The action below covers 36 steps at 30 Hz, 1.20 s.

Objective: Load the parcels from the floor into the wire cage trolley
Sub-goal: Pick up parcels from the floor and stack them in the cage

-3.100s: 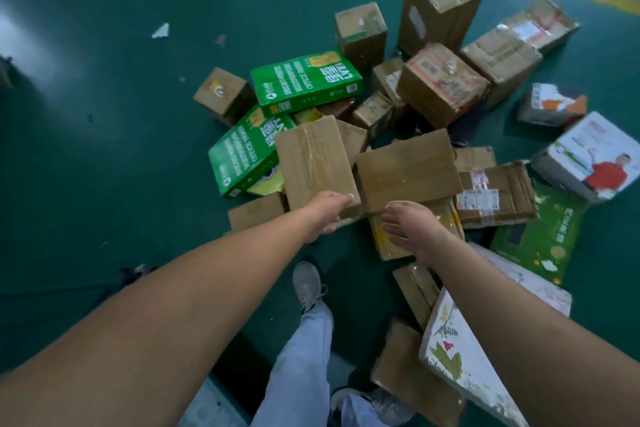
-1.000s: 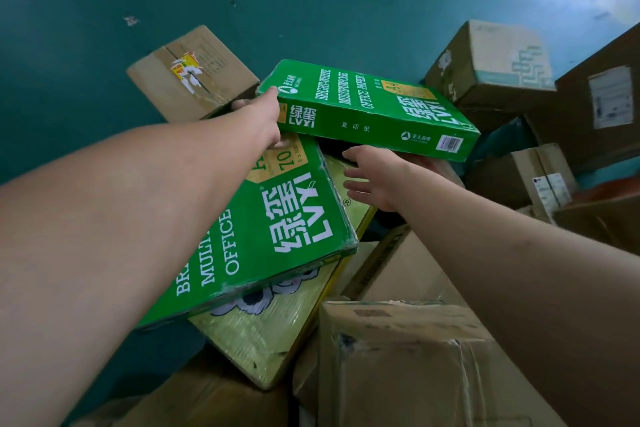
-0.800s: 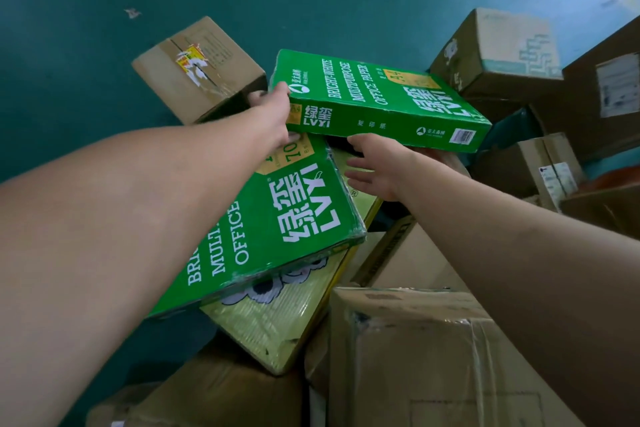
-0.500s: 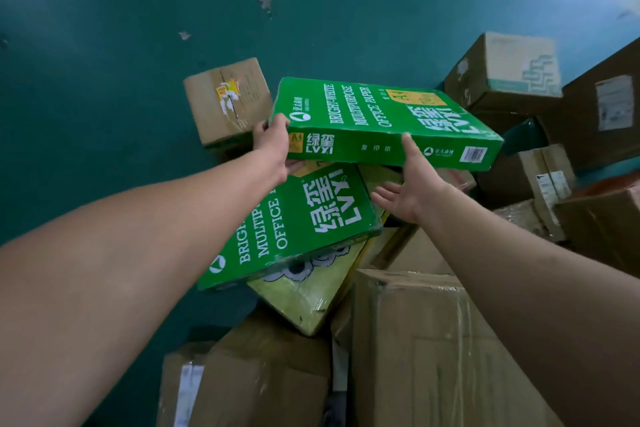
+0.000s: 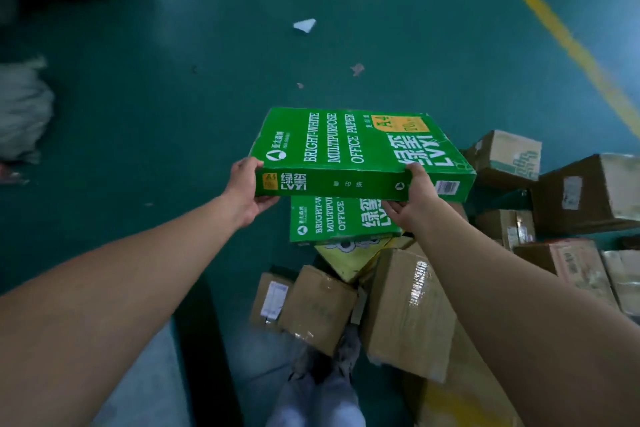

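While both arms reach forward, the green paper box (image 5: 356,146) is held clear above the floor (image 5: 173,97). It is flat and rectangular, printed in white with "BRIGHT-WHITE MULTIPURPOSE OFFICE PAPER" and an orange A4 patch. The left hand (image 5: 244,189) grips its near left corner, thumb on top, fingers curled beneath; the right hand (image 5: 414,204) clasps the near edge likewise. Below lie a second green box (image 5: 332,220) and brown cardboard parcels (image 5: 405,312).
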Available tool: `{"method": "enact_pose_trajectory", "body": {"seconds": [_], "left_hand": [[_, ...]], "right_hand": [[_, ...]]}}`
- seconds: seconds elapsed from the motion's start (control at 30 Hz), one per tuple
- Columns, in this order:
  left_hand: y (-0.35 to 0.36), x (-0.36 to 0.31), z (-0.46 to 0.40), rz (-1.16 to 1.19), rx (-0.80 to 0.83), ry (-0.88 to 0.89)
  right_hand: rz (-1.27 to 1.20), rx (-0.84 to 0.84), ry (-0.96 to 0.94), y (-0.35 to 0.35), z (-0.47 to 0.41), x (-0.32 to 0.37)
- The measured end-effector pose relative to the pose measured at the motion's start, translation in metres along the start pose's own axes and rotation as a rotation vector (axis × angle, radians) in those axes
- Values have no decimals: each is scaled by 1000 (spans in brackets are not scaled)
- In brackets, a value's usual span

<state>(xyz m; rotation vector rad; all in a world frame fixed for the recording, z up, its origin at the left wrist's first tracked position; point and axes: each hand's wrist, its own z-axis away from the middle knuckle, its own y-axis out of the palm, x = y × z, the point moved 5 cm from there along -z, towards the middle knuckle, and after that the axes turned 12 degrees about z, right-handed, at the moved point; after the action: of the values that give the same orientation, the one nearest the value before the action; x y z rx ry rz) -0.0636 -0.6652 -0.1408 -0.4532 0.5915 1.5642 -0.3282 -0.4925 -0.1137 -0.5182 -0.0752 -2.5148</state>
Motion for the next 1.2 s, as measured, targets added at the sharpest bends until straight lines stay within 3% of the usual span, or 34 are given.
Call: {"method": "enact_pose_trajectory", "body": {"seconds": [0.23,0.47,0.77,1.2], "left_hand": [[-145,-54,181,226,-123,47],[-246,-37,333,359,-292,74],[-365,65,499,693,-501,170],[-548,236,689,1089,-913,303]], "right_hand": [[198,77,-62,38,177,-18],[506,216,-161,50,286,-62],[885,457,-197,89,381,-172],[1362,773,-198,175,510,-433]]}}
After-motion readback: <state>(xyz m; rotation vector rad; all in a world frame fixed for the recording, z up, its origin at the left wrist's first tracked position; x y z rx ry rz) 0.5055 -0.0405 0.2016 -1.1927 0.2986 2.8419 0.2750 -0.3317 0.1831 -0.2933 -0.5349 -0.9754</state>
